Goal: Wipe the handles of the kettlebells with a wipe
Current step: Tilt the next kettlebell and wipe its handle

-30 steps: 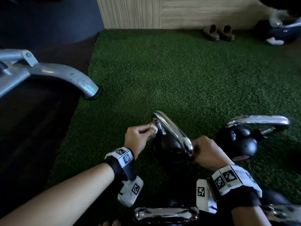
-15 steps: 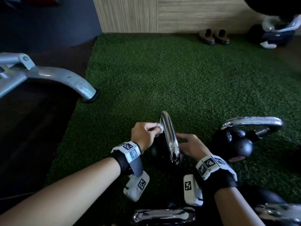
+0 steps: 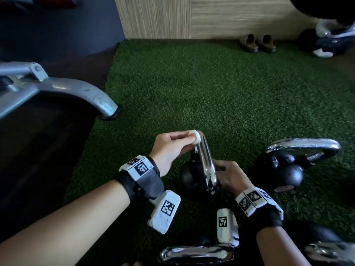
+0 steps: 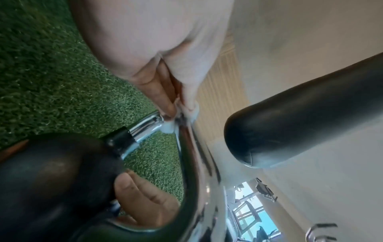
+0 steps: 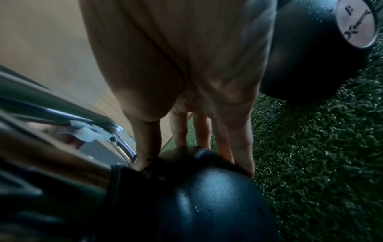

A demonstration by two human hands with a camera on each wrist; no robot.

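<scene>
Head view, left hand: the left hand (image 3: pixel 169 146) pinched a small white wipe (image 3: pixel 196 139) between thumb and fingertips and pressed it on the far top bend of a chrome handle (image 3: pixel 206 162).
Head view, kettlebell: the black kettlebell (image 3: pixel 190 177) with that handle sat on the green turf (image 3: pixel 211 89), between the 2 wrists, its handle loop seen edge-on.
Head view, right hand: the right hand (image 3: pixel 229 176) sat at the right side of the kettlebell, fingers curled against it under the handle.
Head view, surroundings: a second kettlebell (image 3: pixel 286 169) stood just to the right, 2 more chrome handles showed at the bottom edge, a grey metal leg (image 3: pixel 92 96) met the turf's left border, and a pair of slippers (image 3: pixel 257 43) lay by the far wall.
Left wrist view: the fingertips (image 4: pixel 165 101) squeezed the wipe (image 4: pixel 170 129) onto the handle (image 4: pixel 145 126) where it curved; the other hand's fingers (image 4: pixel 145 198) lay against the black ball below.
Right wrist view: the right hand's fingers (image 5: pixel 238 140) and thumb wrapped the top of the kettlebell (image 5: pixel 211 204), gripping it; the wipe (image 5: pixel 87 132) showed on the blurred handle at left, and the second kettlebell (image 5: pixel 311 57) rested on turf at upper right.
</scene>
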